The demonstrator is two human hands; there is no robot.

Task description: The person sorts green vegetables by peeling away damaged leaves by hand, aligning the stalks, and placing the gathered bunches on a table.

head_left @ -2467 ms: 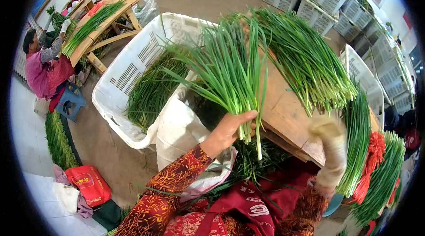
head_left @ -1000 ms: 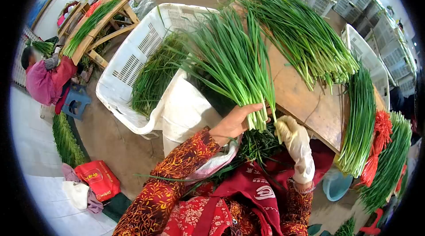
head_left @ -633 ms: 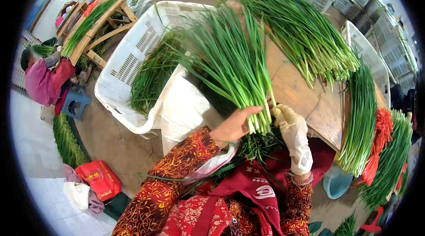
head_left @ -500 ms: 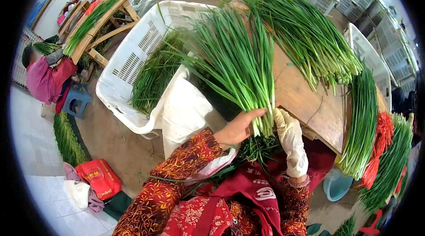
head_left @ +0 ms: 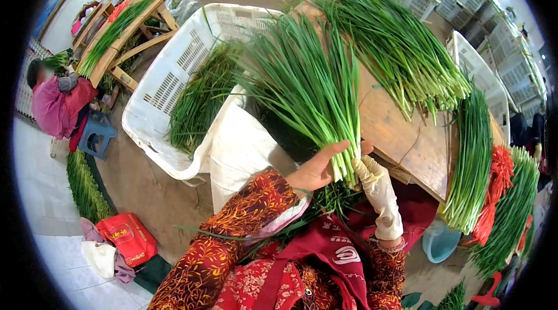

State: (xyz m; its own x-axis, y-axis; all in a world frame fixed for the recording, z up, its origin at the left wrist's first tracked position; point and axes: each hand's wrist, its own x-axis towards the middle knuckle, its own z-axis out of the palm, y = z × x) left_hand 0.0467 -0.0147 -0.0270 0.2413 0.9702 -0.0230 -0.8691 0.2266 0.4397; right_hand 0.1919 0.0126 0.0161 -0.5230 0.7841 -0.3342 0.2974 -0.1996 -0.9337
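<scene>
- Left hand (head_left: 318, 169), bare, is closed around the lower stems of a green bunch (head_left: 311, 89), thumb across the near side.
- That bunch is held in front of the body, leaves fanning away beside the wooden board (head_left: 407, 138); it looks gathered but untied, with no band showing.
- Gloved right hand (head_left: 379, 191) has its fingers bent at the bunch's cut ends; whether they pinch a stem, I cannot tell.
- On the board, a loose pile (head_left: 401, 54) lies spread and unbound, so judging by its size, much seems left unbundled.
- Along the board's right side, a straighter row of stems (head_left: 472, 165) appears sorted, beside red strands (head_left: 494, 194).
- Left of the board, a white crate (head_left: 132, 113) holds tangled greens (head_left: 203, 98).
- Farther off, another person (head_left: 57, 104) sits by a bench (head_left: 119, 48) bearing greens.
</scene>
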